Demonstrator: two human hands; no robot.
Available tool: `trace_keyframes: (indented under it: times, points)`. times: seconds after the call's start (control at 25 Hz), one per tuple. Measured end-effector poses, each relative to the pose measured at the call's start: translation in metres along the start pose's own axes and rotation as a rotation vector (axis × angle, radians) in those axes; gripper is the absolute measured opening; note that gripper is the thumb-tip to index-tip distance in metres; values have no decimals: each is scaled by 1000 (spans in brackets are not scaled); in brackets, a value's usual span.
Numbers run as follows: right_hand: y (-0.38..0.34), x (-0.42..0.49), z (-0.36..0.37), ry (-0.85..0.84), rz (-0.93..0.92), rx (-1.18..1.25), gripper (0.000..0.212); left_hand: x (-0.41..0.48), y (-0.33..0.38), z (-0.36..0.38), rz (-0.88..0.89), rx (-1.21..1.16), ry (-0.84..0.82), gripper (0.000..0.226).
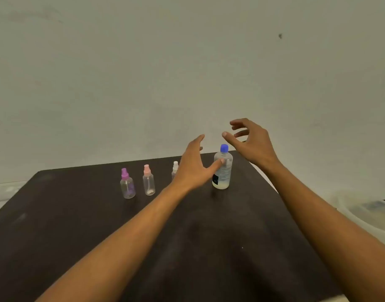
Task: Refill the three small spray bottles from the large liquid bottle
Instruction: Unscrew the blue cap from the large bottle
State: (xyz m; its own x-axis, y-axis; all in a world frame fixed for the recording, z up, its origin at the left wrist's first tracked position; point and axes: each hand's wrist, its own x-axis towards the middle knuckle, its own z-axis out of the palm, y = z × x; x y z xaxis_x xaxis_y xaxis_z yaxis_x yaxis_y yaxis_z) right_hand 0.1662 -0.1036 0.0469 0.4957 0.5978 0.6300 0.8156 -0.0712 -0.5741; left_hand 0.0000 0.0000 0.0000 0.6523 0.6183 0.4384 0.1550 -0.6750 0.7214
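White-capped spray bottle (175, 165), behind left hand (192, 171)

The person's left hand (192, 168) and right hand (250, 144) are bare. The left forearm (126, 232) and right forearm (318, 214) are bare too, uncovered along the whole length that shows, down to the bottom edge of the view. Both arms are slim and narrow at the wrists. The fingers are long and thin. The right thumb (227, 137) has a short, pale nail, trimmed close. Finer detail of the hands is blurred. Whether anything is worn above the forearms cannot be told.
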Motion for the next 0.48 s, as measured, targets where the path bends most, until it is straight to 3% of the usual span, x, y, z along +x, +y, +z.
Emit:
trace_keyframes:
  times: [0.24,0.48]
  points:
    - [42,14,29,-107,158,-59,50,30,-25,62,-180,-24,-97,102]
    - [60,19,48,-156,139,-68,38,41,-41,94,-192,-84,-75,73]
